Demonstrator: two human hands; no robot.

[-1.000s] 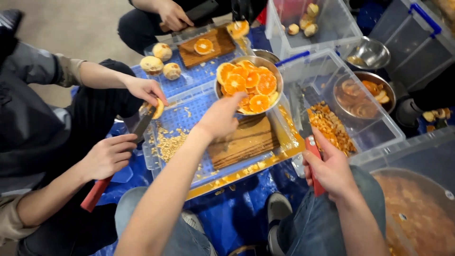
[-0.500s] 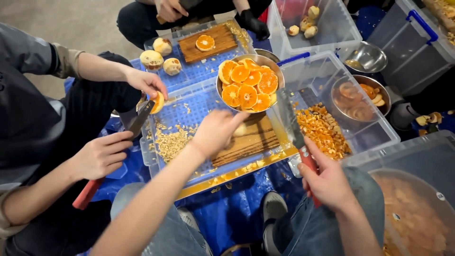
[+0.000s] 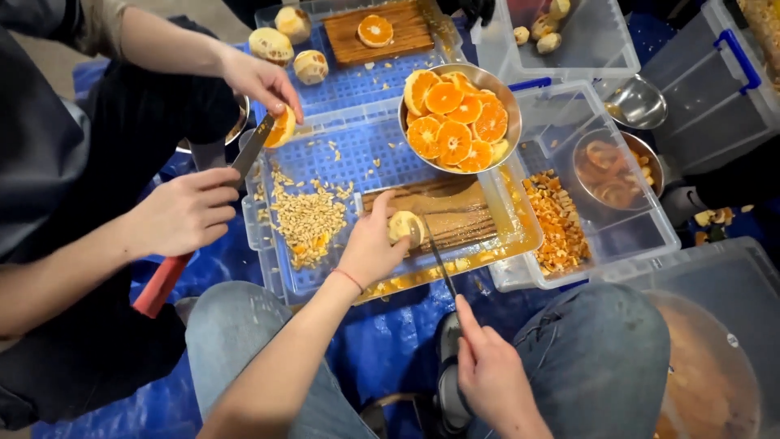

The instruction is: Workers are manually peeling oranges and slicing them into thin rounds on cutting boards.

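My left hand (image 3: 370, 244) grips a peeled orange (image 3: 405, 227) and presses it on the wooden cutting board (image 3: 463, 213), which lies on an upturned blue crate lid (image 3: 357, 158). My right hand (image 3: 487, 374) holds a knife (image 3: 440, 258) whose blade points up toward the orange and touches its right side. Just behind the board stands a metal bowl (image 3: 505, 97) filled with several orange halves (image 3: 455, 114). A heap of seeds and scraps (image 3: 307, 221) lies on the lid to the left of my hand.
On the left a co-worker's hand (image 3: 187, 213) holds a red-handled knife (image 3: 162, 280) against an orange piece (image 3: 282, 128) in the other hand (image 3: 256, 77). A clear bin (image 3: 597, 244) on the right holds chopped peel (image 3: 554, 221). Further back are peeled oranges (image 3: 272, 45) and a second board (image 3: 378, 32).
My left hand drew back from the bowl of halves to the cutting board and now holds a peeled orange there. My right hand brought the knife blade up to it.
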